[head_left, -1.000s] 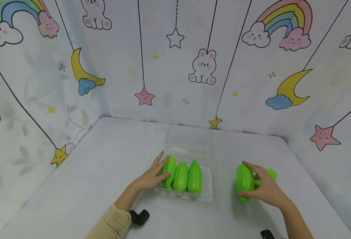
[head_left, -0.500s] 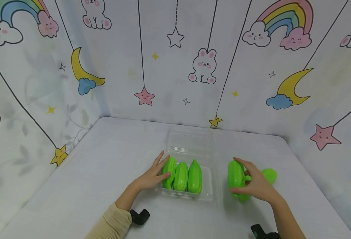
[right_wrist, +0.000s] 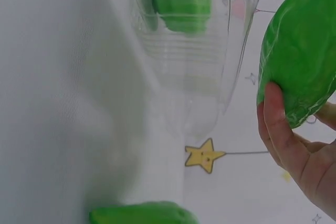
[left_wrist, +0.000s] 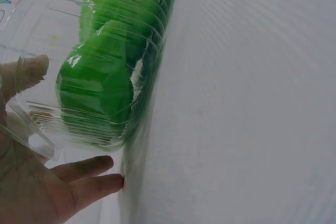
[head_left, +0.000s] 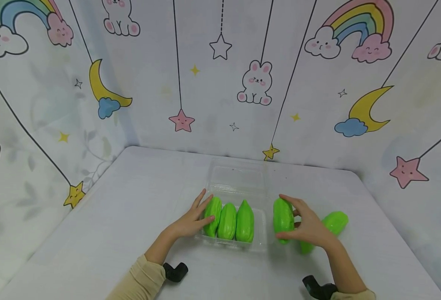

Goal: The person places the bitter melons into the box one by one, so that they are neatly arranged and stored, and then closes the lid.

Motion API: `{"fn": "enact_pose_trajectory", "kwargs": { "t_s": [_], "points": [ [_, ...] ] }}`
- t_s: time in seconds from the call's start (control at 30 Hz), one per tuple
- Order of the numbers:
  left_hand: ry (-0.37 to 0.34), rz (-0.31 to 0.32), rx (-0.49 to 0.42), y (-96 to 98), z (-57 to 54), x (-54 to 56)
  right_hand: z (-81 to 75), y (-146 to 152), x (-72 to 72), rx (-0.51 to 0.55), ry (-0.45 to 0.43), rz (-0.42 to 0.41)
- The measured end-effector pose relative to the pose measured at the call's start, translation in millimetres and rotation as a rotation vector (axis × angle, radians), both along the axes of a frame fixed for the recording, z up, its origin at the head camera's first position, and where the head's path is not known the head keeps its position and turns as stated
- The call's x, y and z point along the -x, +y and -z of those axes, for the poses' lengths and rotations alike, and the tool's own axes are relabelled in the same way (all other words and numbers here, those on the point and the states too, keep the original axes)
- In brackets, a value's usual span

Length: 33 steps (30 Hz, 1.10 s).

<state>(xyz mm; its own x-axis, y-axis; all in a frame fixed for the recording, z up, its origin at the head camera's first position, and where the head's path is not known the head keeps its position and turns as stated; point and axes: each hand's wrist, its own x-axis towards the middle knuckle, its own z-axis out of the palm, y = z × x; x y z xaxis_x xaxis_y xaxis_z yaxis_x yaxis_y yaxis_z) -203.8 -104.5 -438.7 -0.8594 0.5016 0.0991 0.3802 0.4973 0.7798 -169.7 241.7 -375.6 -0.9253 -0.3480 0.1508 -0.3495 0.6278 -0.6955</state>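
Observation:
A clear plastic clamshell box (head_left: 259, 246) stands on the table, its lid (head_left: 237, 175) folded back. Side by side inside lie a left green fruit-like piece (head_left: 213, 221), a middle one (head_left: 226, 223) and a right one (head_left: 244, 223), all glossy, ridged and elongated. My left hand (head_left: 188, 221) rests at the box's left side, fingers spread, some over the left piece. Just right of the box, my right hand (head_left: 312, 227) grips another green piece (head_left: 283, 216) above the table, thumb at its near end, fingertips at the far end.
More green (head_left: 336, 222) lies on the table behind my right hand, partly hidden; I cannot tell whether it is one piece or two. Black wrist mounts (head_left: 175, 273) sit near both wrists. A patterned cloth wall (head_left: 220, 91) closes off the back and sides.
My right hand has moved left toward the box with the green fruit-like piece in its grip, uncovering more of the green lying behind it. The left hand has stayed in place.

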Motion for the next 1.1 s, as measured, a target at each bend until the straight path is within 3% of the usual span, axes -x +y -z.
{"fn": "enact_pose_trajectory", "kwargs": {
  "t_s": [0.4,1.1],
  "points": [
    [-0.003,-0.005,-0.012,-0.5,2.3,0.9,6.2,-17,11.4,0.002,0.017,-0.062],
    [0.01,0.007,-0.007,-0.7,1.6,0.4,9.8,-41,17.2,-0.095,0.062,-0.085]
  ]
}}
